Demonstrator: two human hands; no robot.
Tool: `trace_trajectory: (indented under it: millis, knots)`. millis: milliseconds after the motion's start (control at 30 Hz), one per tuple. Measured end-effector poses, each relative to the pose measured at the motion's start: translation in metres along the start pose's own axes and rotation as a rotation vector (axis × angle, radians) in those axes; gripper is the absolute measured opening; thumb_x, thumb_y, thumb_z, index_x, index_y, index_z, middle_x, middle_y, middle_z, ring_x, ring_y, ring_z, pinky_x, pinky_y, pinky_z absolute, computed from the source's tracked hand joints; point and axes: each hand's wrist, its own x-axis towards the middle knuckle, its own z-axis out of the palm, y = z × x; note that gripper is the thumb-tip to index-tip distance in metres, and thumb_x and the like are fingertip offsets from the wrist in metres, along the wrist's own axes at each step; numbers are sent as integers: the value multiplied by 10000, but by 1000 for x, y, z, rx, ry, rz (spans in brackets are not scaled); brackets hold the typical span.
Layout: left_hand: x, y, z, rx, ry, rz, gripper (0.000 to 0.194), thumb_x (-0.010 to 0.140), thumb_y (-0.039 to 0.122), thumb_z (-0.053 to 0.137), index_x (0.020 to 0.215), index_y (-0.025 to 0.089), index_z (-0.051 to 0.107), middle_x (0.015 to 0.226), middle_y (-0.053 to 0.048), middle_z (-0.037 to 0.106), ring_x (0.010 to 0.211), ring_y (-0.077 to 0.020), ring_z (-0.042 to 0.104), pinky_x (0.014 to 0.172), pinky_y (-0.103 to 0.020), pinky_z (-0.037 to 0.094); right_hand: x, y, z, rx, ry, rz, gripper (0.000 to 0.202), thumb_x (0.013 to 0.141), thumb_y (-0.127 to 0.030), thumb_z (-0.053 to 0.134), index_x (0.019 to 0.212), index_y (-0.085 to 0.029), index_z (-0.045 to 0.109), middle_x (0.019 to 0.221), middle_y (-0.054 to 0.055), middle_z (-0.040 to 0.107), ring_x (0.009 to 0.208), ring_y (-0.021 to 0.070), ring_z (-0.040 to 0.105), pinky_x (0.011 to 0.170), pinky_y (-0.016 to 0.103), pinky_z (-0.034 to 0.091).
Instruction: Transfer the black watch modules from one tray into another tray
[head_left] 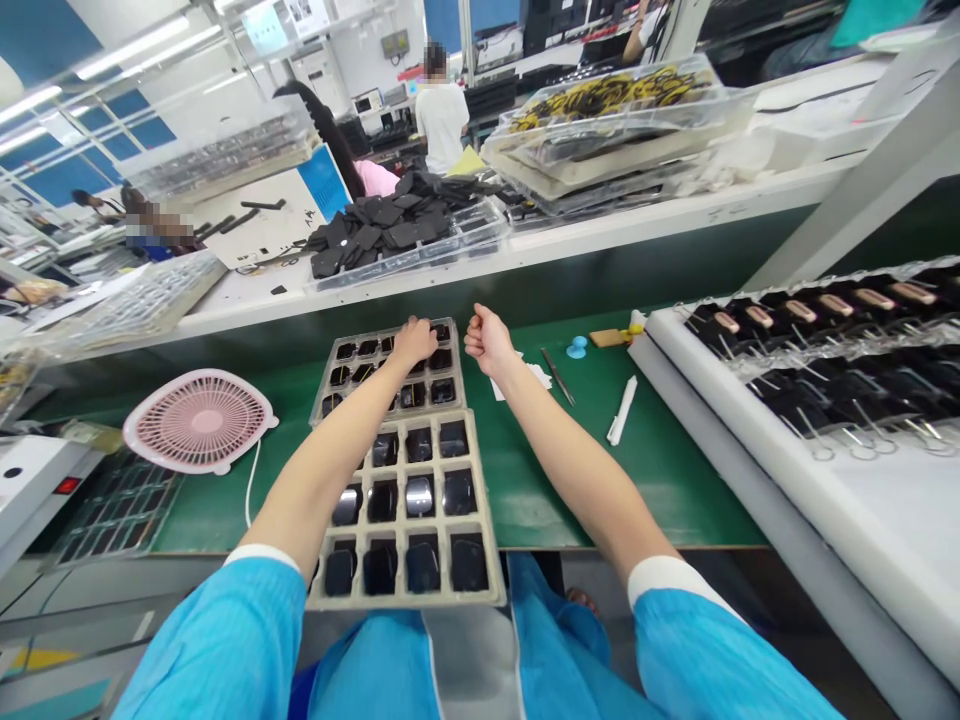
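My left hand point(415, 343) reaches over the back row of a clear tray point(454, 375) of small dark parts; its fingers are bent together, and what they grip, if anything, is hidden. Just to the right of that tray, my right hand point(487, 338) is raised with curled fingers, and anything inside them is too small to make out. Nearer to me lies a beige tray point(480, 470) with glossy black square pieces in its compartments. My left forearm covers part of both trays.
A pink fan point(202, 420) stands left. To the right are tweezers point(558, 377), a white pen point(622, 410), a blue suction cup point(577, 347) and a white rack point(720, 430) of clipped parts. Black pieces point(397, 220) fill a shelf tray; people are beyond.
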Motion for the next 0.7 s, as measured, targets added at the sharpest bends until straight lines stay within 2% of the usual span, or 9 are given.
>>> trace_trajectory:
  millis: [67, 167, 267, 367, 467, 567, 700]
  knots:
    - [9, 3, -3, 25, -40, -35, 400, 996, 310, 560, 1349, 156, 667, 1450, -231, 584, 1332, -388, 606, 1103, -484, 488, 0, 0, 0, -57, 4, -33, 490, 1099, -378, 474, 651, -212, 365, 488, -107, 184, 423, 54, 124, 372, 180, 89]
    - [19, 2, -4, -38, -86, -75, 474, 926, 290, 655, 1372, 129, 642, 1436, -233, 596, 1296, -361, 632, 1093, -421, 504, 0, 0, -1, -163, 9, -92, 489, 1069, -401, 531, 643, -215, 381, 512, -102, 193, 442, 59, 141, 389, 201, 96]
    - [22, -2, -2, -99, -77, -33, 449, 898, 283, 690, 1315, 118, 679, 1358, -210, 645, 1333, -361, 601, 1109, -394, 495, 1, 3, 0, -277, 0, -138, 492, 1048, -430, 563, 633, -219, 403, 527, -93, 211, 465, 70, 162, 420, 229, 124]
    - [18, -6, 3, -105, -17, 5, 419, 884, 294, 713, 1273, 137, 713, 1349, -188, 649, 1352, -376, 575, 1171, -430, 444, 3, 8, 0, -462, 6, -228, 502, 1015, -479, 609, 620, -216, 445, 526, -71, 284, 494, 90, 236, 473, 260, 194]
    - [11, -8, 4, -149, 82, 51, 345, 862, 235, 720, 1197, 153, 721, 1266, -159, 685, 1255, -339, 622, 1131, -421, 467, 5, 14, 0, -713, 46, -428, 483, 975, -467, 654, 603, -205, 492, 559, -42, 419, 584, 118, 378, 585, 275, 314]
    - [3, -8, 0, -309, 158, 76, 243, 869, 139, 667, 1104, 176, 715, 1076, -104, 740, 1081, -275, 681, 1019, -382, 520, 6, 18, -2, -863, 81, -562, 442, 965, -470, 637, 626, -213, 517, 607, -34, 514, 673, 147, 465, 690, 289, 371]
    - [-11, -3, -13, -606, 225, 41, 140, 843, 132, 712, 974, 180, 716, 946, -79, 748, 939, -243, 702, 938, -370, 540, 6, 21, -6, -927, 141, -626, 440, 991, -558, 553, 691, -237, 540, 666, -8, 603, 705, 186, 533, 744, 322, 394]
